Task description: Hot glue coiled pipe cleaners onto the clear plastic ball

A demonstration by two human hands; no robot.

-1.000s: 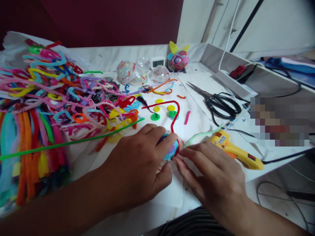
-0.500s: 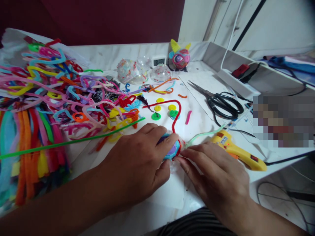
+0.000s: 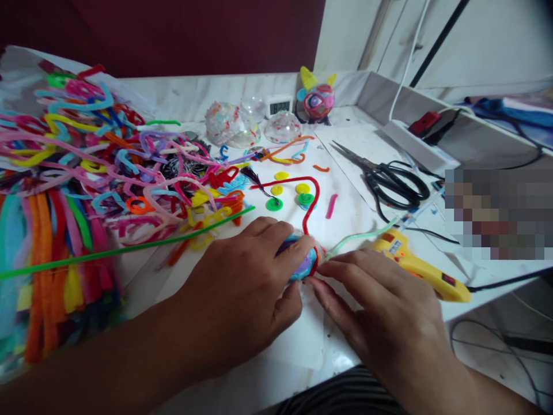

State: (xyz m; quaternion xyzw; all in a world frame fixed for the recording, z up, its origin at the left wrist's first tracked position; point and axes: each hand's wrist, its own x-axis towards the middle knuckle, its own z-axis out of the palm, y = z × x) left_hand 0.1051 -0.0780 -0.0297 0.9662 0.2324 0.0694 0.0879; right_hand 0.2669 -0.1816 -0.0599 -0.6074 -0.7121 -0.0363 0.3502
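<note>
My left hand (image 3: 242, 282) is closed over a small round craft piece (image 3: 306, 266) with a purple centre and a light blue coiled rim; clear plastic shows at its edge. Along the right side of that piece bends a red pipe cleaner (image 3: 318, 193), whose free end runs up and left across the paper. My right hand (image 3: 384, 305) pinches at the lower right edge, thumb and forefinger at the red pipe cleaner where it meets the rim. The fingertips partly hide the contact. Green and yellow coiled discs (image 3: 274, 204) lie just beyond my hands.
Loose pipe cleaners (image 3: 108, 150) are heaped on the left. A yellow glue gun (image 3: 425, 274) lies beside my right hand, with black scissors (image 3: 395, 184) behind it. Clear domes (image 3: 283, 128), a small digital clock (image 3: 280, 106) and a horned figure (image 3: 318, 101) stand at the back.
My right hand has shifted very slightly at the rim, its thumb tip a little lower. My left hand keeps its hold, and the things on the table stay put.
</note>
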